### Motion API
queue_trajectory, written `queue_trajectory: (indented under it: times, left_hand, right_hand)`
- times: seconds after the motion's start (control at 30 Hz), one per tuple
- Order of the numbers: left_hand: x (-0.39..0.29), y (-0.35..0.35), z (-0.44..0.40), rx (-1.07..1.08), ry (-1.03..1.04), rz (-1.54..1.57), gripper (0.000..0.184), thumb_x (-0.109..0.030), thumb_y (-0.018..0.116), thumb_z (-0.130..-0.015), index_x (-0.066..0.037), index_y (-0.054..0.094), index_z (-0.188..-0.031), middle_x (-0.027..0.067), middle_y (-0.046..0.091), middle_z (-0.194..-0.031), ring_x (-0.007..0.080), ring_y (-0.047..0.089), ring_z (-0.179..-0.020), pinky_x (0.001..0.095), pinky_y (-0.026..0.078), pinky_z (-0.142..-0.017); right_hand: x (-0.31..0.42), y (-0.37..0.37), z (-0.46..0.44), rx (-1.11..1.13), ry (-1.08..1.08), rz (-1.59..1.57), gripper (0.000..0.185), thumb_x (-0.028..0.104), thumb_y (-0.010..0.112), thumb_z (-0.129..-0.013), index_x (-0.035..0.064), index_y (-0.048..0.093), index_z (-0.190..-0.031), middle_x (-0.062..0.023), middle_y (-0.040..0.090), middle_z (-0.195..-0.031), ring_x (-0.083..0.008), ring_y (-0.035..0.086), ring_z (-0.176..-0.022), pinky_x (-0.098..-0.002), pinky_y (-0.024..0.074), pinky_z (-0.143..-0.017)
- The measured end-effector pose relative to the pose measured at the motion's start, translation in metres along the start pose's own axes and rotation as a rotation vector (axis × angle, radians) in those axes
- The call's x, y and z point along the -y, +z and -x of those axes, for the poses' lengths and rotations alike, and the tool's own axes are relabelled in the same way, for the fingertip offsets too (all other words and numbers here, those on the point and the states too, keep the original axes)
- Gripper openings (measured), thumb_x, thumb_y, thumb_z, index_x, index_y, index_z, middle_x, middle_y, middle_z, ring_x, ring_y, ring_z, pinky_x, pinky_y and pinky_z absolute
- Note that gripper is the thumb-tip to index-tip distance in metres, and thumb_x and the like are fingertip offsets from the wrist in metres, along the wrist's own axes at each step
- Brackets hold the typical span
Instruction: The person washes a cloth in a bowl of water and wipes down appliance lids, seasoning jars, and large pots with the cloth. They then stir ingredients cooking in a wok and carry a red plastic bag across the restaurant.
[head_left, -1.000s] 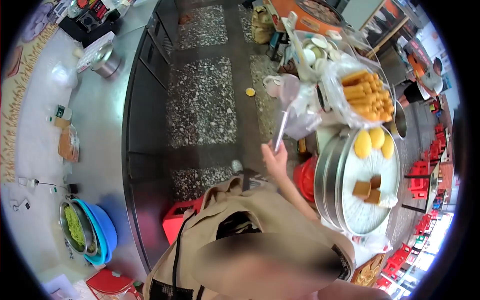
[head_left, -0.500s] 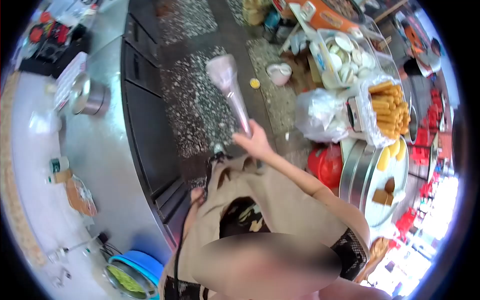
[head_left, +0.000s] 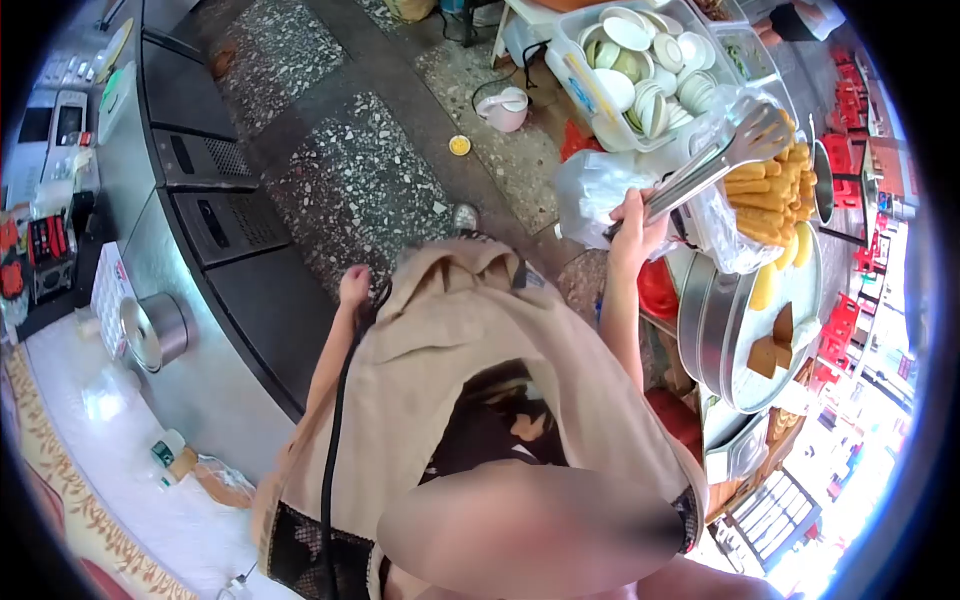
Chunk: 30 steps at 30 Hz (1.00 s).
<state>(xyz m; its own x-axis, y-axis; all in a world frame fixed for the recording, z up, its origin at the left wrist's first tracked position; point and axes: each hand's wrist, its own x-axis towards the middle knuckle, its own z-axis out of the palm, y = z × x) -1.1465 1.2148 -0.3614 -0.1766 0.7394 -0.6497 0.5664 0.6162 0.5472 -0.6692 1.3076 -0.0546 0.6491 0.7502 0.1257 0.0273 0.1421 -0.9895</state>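
My right hand is closed around the handle end of metal tongs. The slotted head of the tongs points up and right, over the near part of a pile of long golden fried dough sticks. Whether it touches them I cannot tell. The sticks lie in a container lined with clear plastic. Beside my right hand hangs a bundle of white plastic bags. My left hand is curled by my apron, near the counter, with nothing visible in it.
Right of me stands a round metal steamer with yellow oblong pieces and brown pieces on top. Beyond is a tub of dishes. A pink-white pot sits on the floor. A steel counter with a pot runs along my left.
My right hand has swung the tongs from above the floor in front of me to the right, over the fried dough sticks. My left hand has come forward, and my view has turned right.
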Motion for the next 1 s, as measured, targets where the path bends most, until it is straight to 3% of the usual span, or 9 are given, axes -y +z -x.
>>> queue_trajectory:
  times: [0.07, 0.27, 0.47, 0.53, 0.57, 0.63, 0.73, 0.93, 1.0]
  left_hand:
    - [-0.059, 0.002, 0.007, -0.017, 0.218, -0.058, 0.032, -0.030, 0.054, -0.084, -0.004, 0.064, -0.101, 0.0177, 0.066, -0.092, 0.0294, 0.063, -0.089, 0.0359, 0.048, -0.079]
    - [-0.110, -0.021, -0.044, 0.038, 0.032, -0.246, 0.032, -0.032, 0.056, -0.082, -0.009, 0.066, -0.101, 0.0159, 0.066, -0.097, 0.0296, 0.063, -0.094, 0.0368, 0.048, -0.082]
    - [-0.138, -0.023, -0.078, 0.041, 0.029, -0.244, 0.035, -0.036, 0.052, -0.083, -0.007, 0.068, -0.093, 0.0180, 0.066, -0.093, 0.0289, 0.063, -0.093, 0.0380, 0.048, -0.078]
    - [-0.090, -0.014, -0.135, 0.184, 0.357, -0.471, 0.036, -0.036, 0.048, -0.085, -0.007, 0.068, -0.088, 0.0184, 0.065, -0.091, 0.0313, 0.063, -0.090, 0.0402, 0.049, -0.076]
    - [-0.052, 0.024, -0.164, -0.136, 0.423, -0.642, 0.038, -0.038, 0.045, -0.084, -0.007, 0.066, -0.083, 0.0192, 0.064, -0.089, 0.0340, 0.063, -0.088, 0.0425, 0.049, -0.074]
    - [-0.128, -0.015, -0.116, 0.065, 0.246, -0.524, 0.037, -0.038, 0.047, -0.083, -0.007, 0.066, -0.089, 0.0185, 0.065, -0.092, 0.0343, 0.062, -0.090, 0.0416, 0.050, -0.076]
    - [-0.140, -0.025, -0.113, 0.045, 0.109, -0.283, 0.035, -0.035, 0.059, -0.073, -0.007, 0.066, -0.092, 0.0170, 0.066, -0.090, 0.0343, 0.063, -0.086, 0.0412, 0.050, -0.074]
    - [-0.083, -0.040, -0.123, 0.051, 0.061, -0.206, 0.034, -0.037, 0.058, -0.072, -0.011, 0.068, -0.090, 0.0175, 0.066, -0.089, 0.0356, 0.062, -0.082, 0.0413, 0.050, -0.072]
    - [-0.053, -0.050, -0.122, 0.118, 0.133, -0.180, 0.034, -0.037, 0.056, -0.076, -0.005, 0.065, -0.085, 0.0166, 0.065, -0.081, 0.0287, 0.063, -0.073, 0.0406, 0.048, -0.067]
  right_hand:
    - [0.001, -0.001, -0.014, -0.031, 0.033, 0.014, 0.017, 0.005, 0.061, -0.083, 0.0008, 0.046, -0.092, -0.0012, 0.047, -0.069, -0.0072, 0.047, -0.053, -0.0211, 0.0396, -0.050]
    - [-0.012, -0.014, -0.022, -0.129, 0.026, 0.032, 0.018, 0.004, 0.060, -0.083, 0.0000, 0.046, -0.093, -0.0027, 0.048, -0.071, -0.0082, 0.048, -0.054, -0.0213, 0.0408, -0.051]
    - [-0.030, -0.019, -0.005, -0.261, 0.114, 0.094, 0.013, 0.010, 0.059, -0.084, -0.0001, 0.052, -0.085, -0.0011, 0.050, -0.062, -0.0097, 0.047, -0.055, -0.0242, 0.0377, -0.053]
    - [-0.022, -0.008, -0.005, -0.396, 0.200, 0.207, 0.013, 0.011, 0.058, -0.083, 0.0045, 0.052, -0.074, 0.0022, 0.047, -0.061, -0.0075, 0.042, -0.055, -0.0245, 0.0338, -0.051]
    - [-0.024, -0.005, -0.007, -0.401, 0.219, 0.219, 0.015, 0.011, 0.059, -0.083, 0.0059, 0.050, -0.072, 0.0025, 0.046, -0.061, -0.0074, 0.041, -0.055, -0.0244, 0.0332, -0.050]
    - [-0.039, -0.005, -0.017, -0.273, 0.124, 0.125, 0.011, 0.011, 0.057, -0.085, 0.0064, 0.051, -0.079, 0.0026, 0.044, -0.060, -0.0072, 0.040, -0.054, -0.0234, 0.0336, -0.050]
    - [-0.028, 0.030, -0.040, -0.139, 0.085, 0.045, 0.020, 0.014, 0.057, -0.086, -0.0002, 0.046, -0.096, -0.0028, 0.046, -0.065, -0.0096, 0.044, -0.057, -0.0242, 0.0368, -0.054]
    - [-0.025, 0.132, -0.071, 0.153, 0.082, 0.002, 0.019, 0.006, 0.058, -0.084, 0.0021, 0.046, -0.098, -0.0015, 0.047, -0.072, -0.0081, 0.044, -0.058, -0.0217, 0.0370, -0.054]
    - [-0.035, 0.165, -0.071, 0.238, 0.148, -0.033, 0.021, 0.005, 0.058, -0.083, 0.0031, 0.046, -0.101, -0.0029, 0.047, -0.080, -0.0077, 0.045, -0.058, -0.0214, 0.0385, -0.054]
